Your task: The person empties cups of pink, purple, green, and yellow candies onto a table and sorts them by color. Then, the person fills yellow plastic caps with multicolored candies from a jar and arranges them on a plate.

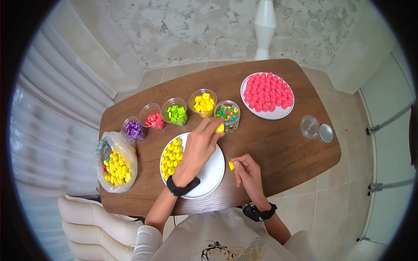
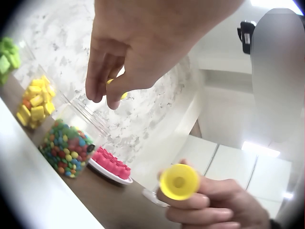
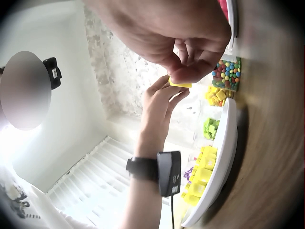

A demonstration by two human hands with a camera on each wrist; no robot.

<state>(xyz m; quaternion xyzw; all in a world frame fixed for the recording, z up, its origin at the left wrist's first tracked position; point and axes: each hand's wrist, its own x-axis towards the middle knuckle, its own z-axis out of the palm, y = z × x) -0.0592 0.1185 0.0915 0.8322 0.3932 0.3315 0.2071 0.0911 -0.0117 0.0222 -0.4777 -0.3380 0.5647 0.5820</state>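
My left hand pinches a yellow piece beside the jar of multicoloured candies. Lower right, past the white plate's edge, my right hand holds another yellow piece between thumb and fingers. The left wrist view shows that piece as a round yellow cup, its hollow side facing the camera. Several yellow pieces stand on the left part of the white plate, under my left forearm. In the left wrist view my left fingers partly hide their piece.
Left of the jar are cups of yellow, green, red and purple pieces. A bag of yellow pieces stands far left. A plate of pink pieces, a clear container and a lid are right.
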